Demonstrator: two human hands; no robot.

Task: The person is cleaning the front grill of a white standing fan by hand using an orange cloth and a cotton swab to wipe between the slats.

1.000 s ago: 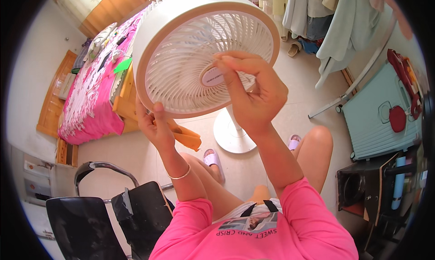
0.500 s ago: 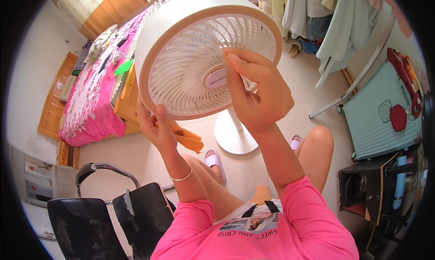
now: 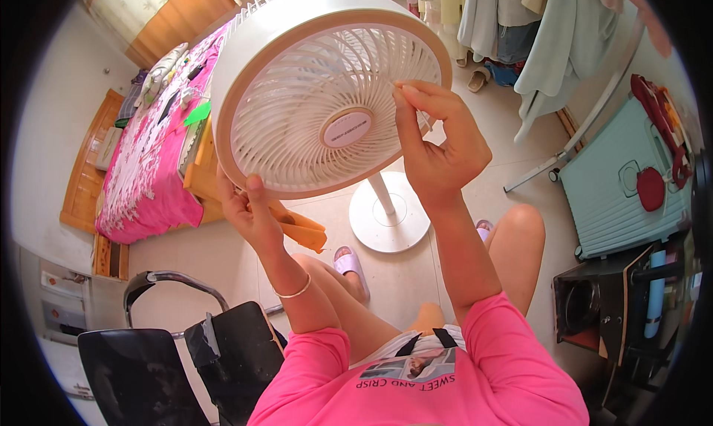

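Note:
A white standing fan [image 3: 336, 14] with a beige front ring tilts its round head toward me, its spiral grille [image 3: 297, 92] facing me. At the lower left of the ring, my left hand [image 3: 251, 210] is closed on the rim, thumb on the front and fingers behind. My right hand [image 3: 445, 140] is raised over the right side of the grille, thumb and forefinger pinched together. Whatever sits in that pinch, if anything, is too small to make out. Below, the fan's round white base [image 3: 390, 229] stands on the tiled floor, between my feet.
On the left is a bed [image 3: 145, 181] with a pink patterned cover. Black chairs [image 3: 238, 359] stand at the lower left. Hanging clothes [image 3: 546, 62] fill the upper right, above a mint suitcase [image 3: 624, 181] and a black cabinet [image 3: 594, 307]. Orange material [image 3: 303, 234] lies beside my left forearm.
The fan head has shifted slightly left and turned. My left hand has moved a little left with the rim. My right hand, still pinched, has moved right, away from the grille's centre.

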